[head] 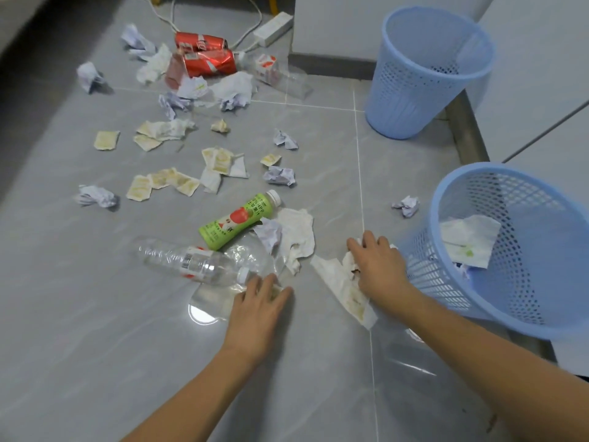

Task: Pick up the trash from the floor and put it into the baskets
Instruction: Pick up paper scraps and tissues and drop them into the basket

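An office-like room: grey tiled floor, white furniture panels, power strip, 2 blue baskets

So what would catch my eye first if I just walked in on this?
Probably the litter across the grey floor: crumpled paper, two red cans at the back, a green juice bottle in the middle. Next, two blue baskets on the right, and both hands down on tissues, the right hand beside the nearer basket.

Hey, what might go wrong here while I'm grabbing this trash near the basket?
The right hand is gathering a stained tissue right against the near basket, which already looks tilted, so a bump may tip it. The left hand presses on clear plastic wrap beside the clear bottle, which may roll.
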Available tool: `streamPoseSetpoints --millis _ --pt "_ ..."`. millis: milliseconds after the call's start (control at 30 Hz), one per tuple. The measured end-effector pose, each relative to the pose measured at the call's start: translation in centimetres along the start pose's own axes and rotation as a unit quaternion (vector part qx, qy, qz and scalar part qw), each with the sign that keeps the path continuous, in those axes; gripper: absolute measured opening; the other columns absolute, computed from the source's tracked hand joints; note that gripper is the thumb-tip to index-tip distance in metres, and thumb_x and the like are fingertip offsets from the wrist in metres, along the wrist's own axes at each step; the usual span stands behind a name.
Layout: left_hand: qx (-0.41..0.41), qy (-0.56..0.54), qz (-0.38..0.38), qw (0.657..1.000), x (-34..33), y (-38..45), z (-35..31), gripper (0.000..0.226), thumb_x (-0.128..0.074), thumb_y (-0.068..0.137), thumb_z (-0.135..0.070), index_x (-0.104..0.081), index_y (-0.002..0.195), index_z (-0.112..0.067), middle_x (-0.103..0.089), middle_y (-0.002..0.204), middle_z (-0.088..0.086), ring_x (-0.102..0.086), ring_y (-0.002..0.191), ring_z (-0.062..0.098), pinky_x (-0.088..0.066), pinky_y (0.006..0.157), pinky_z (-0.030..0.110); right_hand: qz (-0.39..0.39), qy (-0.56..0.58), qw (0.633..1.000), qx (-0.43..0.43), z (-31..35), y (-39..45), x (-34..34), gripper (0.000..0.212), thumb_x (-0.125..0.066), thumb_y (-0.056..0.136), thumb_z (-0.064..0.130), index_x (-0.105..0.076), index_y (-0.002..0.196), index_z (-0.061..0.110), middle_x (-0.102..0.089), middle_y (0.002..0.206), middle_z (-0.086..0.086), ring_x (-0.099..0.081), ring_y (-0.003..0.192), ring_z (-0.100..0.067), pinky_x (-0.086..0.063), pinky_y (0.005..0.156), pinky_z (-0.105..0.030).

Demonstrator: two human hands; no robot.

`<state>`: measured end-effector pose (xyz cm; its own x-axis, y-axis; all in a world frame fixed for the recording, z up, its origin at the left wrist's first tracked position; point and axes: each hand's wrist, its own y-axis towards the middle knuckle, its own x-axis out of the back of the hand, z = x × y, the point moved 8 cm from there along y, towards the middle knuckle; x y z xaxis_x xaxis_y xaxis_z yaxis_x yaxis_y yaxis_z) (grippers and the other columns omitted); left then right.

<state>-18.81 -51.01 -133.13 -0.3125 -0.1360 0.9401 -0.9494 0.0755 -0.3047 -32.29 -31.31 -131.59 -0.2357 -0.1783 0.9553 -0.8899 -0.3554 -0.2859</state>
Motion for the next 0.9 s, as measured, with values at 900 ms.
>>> streamPoseSetpoints --millis 900 --pt "-0.182 -0.424 -0.281 0.842 25.2 -0.4 -10.9 0.022 -0.072 0.079 0.011 -0.071 0.079 -0.011 -0.058 0.086 0.002 -0.060 0.078 0.018 -0.049 0.064 0.022 -0.384 0.411 0.819 -0.116 -12.0 -13.6 23.1 0.033 -0.063 0.073 -0.009 -0.070 0.089 0.019 -0.070 0.089 0.003 -0.068 0.086 -0.014 -0.057 0.075 -0.042"
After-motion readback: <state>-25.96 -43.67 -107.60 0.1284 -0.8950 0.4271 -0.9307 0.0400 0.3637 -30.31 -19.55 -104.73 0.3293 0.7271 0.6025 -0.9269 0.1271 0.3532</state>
